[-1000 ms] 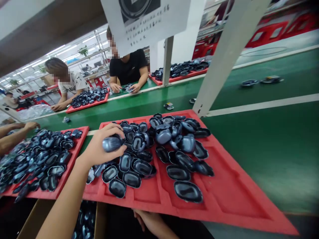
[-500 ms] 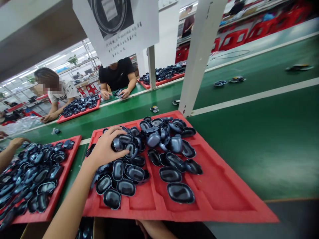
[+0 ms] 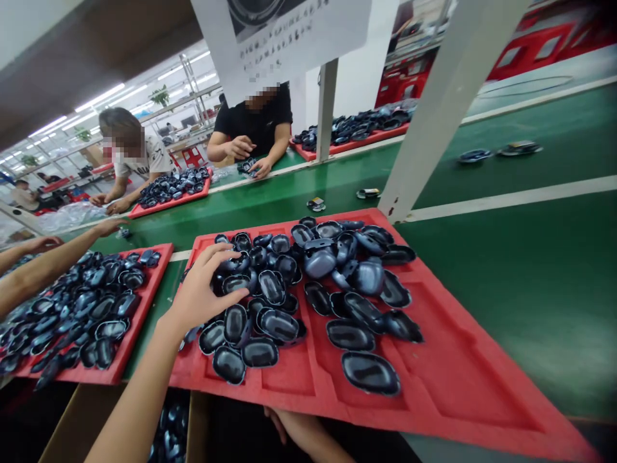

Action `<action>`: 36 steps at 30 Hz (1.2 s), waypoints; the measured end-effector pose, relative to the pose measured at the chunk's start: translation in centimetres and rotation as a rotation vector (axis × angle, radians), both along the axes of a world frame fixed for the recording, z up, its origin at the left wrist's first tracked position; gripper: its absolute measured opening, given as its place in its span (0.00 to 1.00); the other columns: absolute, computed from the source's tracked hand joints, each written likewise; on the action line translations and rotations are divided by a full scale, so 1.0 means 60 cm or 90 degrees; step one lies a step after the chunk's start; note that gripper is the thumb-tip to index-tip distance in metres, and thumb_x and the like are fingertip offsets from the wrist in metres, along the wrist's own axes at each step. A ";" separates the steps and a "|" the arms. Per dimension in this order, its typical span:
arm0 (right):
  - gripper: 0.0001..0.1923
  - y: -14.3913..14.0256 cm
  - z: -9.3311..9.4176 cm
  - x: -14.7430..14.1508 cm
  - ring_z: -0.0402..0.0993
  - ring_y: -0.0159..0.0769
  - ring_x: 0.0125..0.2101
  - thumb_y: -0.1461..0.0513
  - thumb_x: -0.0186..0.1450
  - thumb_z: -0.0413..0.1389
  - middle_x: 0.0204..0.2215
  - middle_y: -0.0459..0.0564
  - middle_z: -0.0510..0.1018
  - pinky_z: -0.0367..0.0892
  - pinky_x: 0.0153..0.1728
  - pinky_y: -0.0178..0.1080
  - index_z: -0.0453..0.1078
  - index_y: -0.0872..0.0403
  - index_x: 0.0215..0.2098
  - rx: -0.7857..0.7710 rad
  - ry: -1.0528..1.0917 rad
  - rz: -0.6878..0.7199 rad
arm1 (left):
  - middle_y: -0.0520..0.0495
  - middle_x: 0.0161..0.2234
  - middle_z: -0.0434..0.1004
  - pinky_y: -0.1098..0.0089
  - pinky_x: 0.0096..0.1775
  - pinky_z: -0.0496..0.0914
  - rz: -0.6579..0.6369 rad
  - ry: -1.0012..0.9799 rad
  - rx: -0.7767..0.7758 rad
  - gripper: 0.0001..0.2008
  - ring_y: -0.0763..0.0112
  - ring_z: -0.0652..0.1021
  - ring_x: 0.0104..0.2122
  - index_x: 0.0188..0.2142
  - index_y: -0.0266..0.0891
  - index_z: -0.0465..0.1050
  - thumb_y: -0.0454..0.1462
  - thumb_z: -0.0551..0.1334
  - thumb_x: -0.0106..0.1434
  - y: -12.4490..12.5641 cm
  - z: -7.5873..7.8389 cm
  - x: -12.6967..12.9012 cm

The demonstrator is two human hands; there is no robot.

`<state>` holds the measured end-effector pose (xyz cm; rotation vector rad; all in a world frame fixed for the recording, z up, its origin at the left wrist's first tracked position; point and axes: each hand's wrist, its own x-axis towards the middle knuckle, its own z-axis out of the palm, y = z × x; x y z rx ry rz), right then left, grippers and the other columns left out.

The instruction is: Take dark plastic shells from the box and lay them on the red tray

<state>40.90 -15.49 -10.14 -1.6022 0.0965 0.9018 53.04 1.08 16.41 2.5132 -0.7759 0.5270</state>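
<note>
My left hand [image 3: 205,286] reaches over the heap of dark blue, glossy oval plastic shells [image 3: 272,287], fingers curved and thumb apart. It is open, with shells under and between the fingers; whether the fingertips touch one is unclear. The heap lies on a red tray [image 3: 463,360] with shallow compartments, mostly in its left and middle part. Below the tray's front edge, my right hand [image 3: 289,424] shows in part. Its visible fingers are loosely stretched, with nothing seen in them; the rest is hidden by the tray.
Another red tray [image 3: 161,263] of shells is at left, with a co-worker's arms [image 3: 62,270] above it. An open carton [image 3: 91,418] stands below. A white post [image 3: 448,109] rises behind my tray. Small parts [image 3: 315,204] lie on the green belt [image 3: 530,257]; two people sit opposite.
The view has shifted, so the scene sits further right and the carton below shows more. My left hand remains over the shells, its fingers still apart. The co-worker's arms at left reach further in.
</note>
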 end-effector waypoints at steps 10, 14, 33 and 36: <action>0.28 -0.022 -0.003 0.012 0.61 0.34 0.15 0.37 0.61 0.53 0.12 0.44 0.63 0.61 0.22 0.38 0.65 0.50 0.21 0.076 -0.018 0.076 | 0.50 0.35 0.69 0.65 0.41 0.72 0.386 -0.383 -0.216 0.13 0.68 0.73 0.35 0.42 0.40 0.67 0.38 0.67 0.60 0.160 -0.059 -0.196; 0.28 -0.028 -0.007 0.010 0.64 0.35 0.16 0.36 0.57 0.59 0.16 0.46 0.68 0.60 0.18 0.38 0.69 0.51 0.24 0.105 -0.006 0.075 | 0.54 0.31 0.61 0.70 0.36 0.67 0.715 -0.483 -0.345 0.12 0.74 0.67 0.30 0.38 0.40 0.61 0.41 0.63 0.61 0.263 -0.169 -0.299; 0.27 0.002 0.052 0.003 0.59 0.27 0.15 0.41 0.51 0.68 0.21 0.45 0.70 0.55 0.13 0.31 0.70 0.55 0.28 0.109 -0.006 -0.067 | 0.33 0.74 0.32 0.20 0.56 0.48 0.558 0.767 0.169 0.58 0.25 0.36 0.70 0.74 0.50 0.42 0.55 0.71 0.51 0.242 -0.591 -0.324; 0.27 0.003 0.055 0.004 0.59 0.26 0.15 0.41 0.50 0.69 0.22 0.45 0.70 0.56 0.13 0.31 0.70 0.55 0.27 0.109 -0.006 -0.072 | 0.32 0.74 0.38 0.24 0.58 0.53 0.581 0.767 0.174 0.57 0.27 0.40 0.70 0.73 0.47 0.45 0.56 0.70 0.51 0.237 -0.595 -0.315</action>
